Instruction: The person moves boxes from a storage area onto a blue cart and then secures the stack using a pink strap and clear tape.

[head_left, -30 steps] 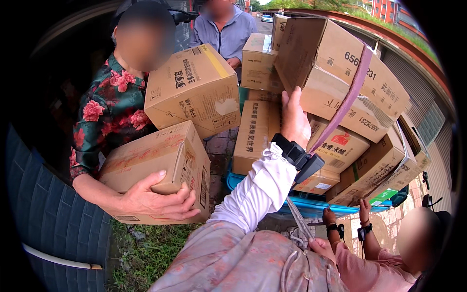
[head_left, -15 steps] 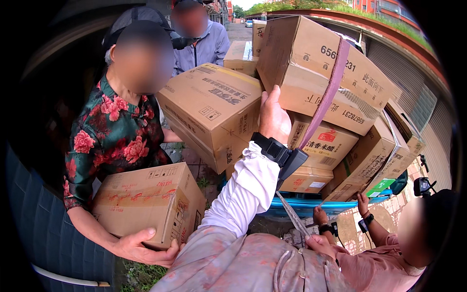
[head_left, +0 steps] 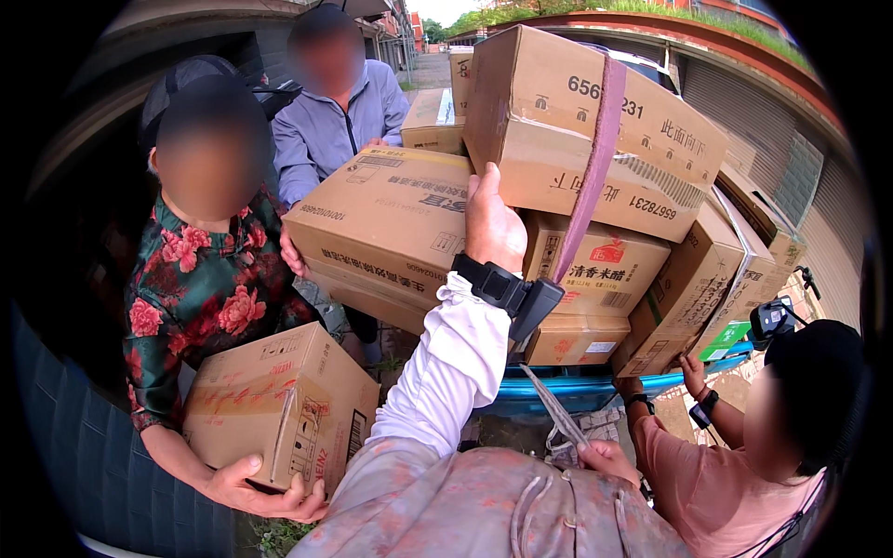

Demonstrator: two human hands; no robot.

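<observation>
My left hand (head_left: 493, 223), in a white sleeve with a black device strapped at the wrist, reaches up to the stacked load. Its fingers stretch upward against the lower left corner of a large tilted carton (head_left: 530, 139). A purple strap (head_left: 595, 153) runs over that carton and drops behind my wrist. Low in front of me, my right hand (head_left: 609, 460) is closed on a grey strap (head_left: 553, 405) that leads up toward the load. Whether both straps are one piece is hidden. Just left of my left hand is a wide carton (head_left: 391, 205).
At left, a person in a floral shirt (head_left: 214, 298) holds a carton (head_left: 279, 400). Behind, a person in a grey jacket (head_left: 339, 121) has hands at the wide carton. A person in pink (head_left: 698, 474) grips the blue cart edge (head_left: 558, 386) at right. More cartons (head_left: 688, 288) lean on the cart.
The view has shifted, and the wide carton sits lower and more level, with the grey-jacketed person closer behind it. The person in pink has moved nearer the cart. Both my hands keep their places.
</observation>
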